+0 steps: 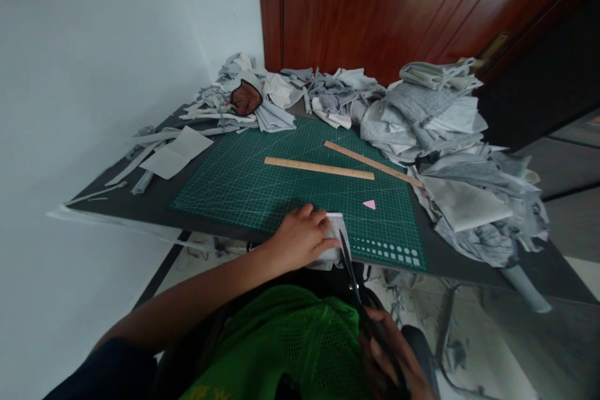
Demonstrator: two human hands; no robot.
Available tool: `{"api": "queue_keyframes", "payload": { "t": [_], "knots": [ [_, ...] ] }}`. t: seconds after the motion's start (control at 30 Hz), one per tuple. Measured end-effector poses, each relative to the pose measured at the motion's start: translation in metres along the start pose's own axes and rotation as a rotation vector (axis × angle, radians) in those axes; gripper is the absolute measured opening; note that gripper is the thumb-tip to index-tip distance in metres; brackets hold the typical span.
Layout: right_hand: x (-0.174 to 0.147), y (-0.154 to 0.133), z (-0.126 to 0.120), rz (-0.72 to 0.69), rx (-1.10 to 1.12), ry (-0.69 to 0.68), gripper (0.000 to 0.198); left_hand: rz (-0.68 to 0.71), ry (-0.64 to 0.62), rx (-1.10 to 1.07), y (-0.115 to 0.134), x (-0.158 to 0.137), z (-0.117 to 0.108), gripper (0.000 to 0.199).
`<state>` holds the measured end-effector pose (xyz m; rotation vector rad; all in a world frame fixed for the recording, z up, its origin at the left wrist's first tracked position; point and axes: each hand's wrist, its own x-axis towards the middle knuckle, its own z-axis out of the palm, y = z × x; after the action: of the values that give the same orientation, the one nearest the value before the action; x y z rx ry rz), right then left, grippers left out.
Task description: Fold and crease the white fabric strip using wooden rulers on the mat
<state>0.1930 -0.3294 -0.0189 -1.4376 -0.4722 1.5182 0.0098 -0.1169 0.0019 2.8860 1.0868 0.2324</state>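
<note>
A small light grey piece of fabric (335, 222) lies at the front edge of the green cutting mat (225, 181), partly hanging over it. My left hand (302, 239) presses on the fabric from the left, fingers curled and thumb pointing right. In my right hand (391, 350), low at the right, are black scissors (349, 269). Their fingers wrap the handles, and the blades point up and away, tips at the fabric's right edge beside my left thumb. Whether the blades have fabric between them I cannot tell.
Two wooden rulers (319, 167) and a pink triangular piece of tailor's chalk (369, 204) lie on the mat. Grey fabric piles (417, 112) line the table's right and back. Scraps and a pale rectangular piece (177, 152) lie left. A brown item (246, 98) rests among the scraps.
</note>
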Motion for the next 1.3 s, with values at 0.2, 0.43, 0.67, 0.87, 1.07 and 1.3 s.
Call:
{"api": "queue_keyframes", "payload": {
  "t": [0.2,0.43,0.67,0.87,1.07,1.3],
  "knots": [
    [0.015,0.001,0.018,0.055,-0.001,-0.046,0.065,0.091,0.009,0.066,-0.032,0.016,-0.006,0.034],
    [0.026,0.014,0.018,-0.001,-0.049,-0.047,0.069,0.017,0.048,0.015,-0.044,0.011,0.006,0.060],
    [0.018,0.008,0.026,0.010,-0.076,-0.021,0.071,0.005,0.046,-0.025,-0.046,0.010,0.012,0.063],
    [0.012,0.003,0.029,0.012,-0.079,0.016,0.068,0.012,0.067,-0.036,-0.046,0.011,0.012,0.062],
    [0.018,0.010,0.021,0.055,-0.074,-0.064,0.069,0.008,0.074,-0.033,-0.046,0.011,0.012,0.063],
    [0.008,0.000,0.036,0.057,-0.020,0.020,0.066,0.007,0.074,-0.031,-0.046,0.011,0.012,0.064]
  ]
}}
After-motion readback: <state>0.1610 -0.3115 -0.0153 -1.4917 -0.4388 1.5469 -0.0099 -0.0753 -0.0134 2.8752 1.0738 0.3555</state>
